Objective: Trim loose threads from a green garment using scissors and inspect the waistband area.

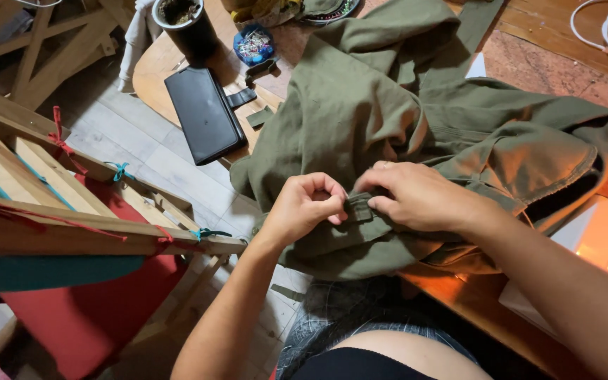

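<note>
left hand (302, 207) + right hand (413, 197) fingers pinching belt loop (359, 208) | garment (388, 119) overhangs table edge (459, 299)

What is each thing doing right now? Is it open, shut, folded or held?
Olive green garment: crumpled, draped over the table edge.
Small fabric tab: pinched between both hands.
Left hand: closed on the tab.
Right hand: fingertips gripping the tab.
Black case: shut, lying flat.
Dark cup: upright, open top.
Blue pin container: open, pins showing.
</note>
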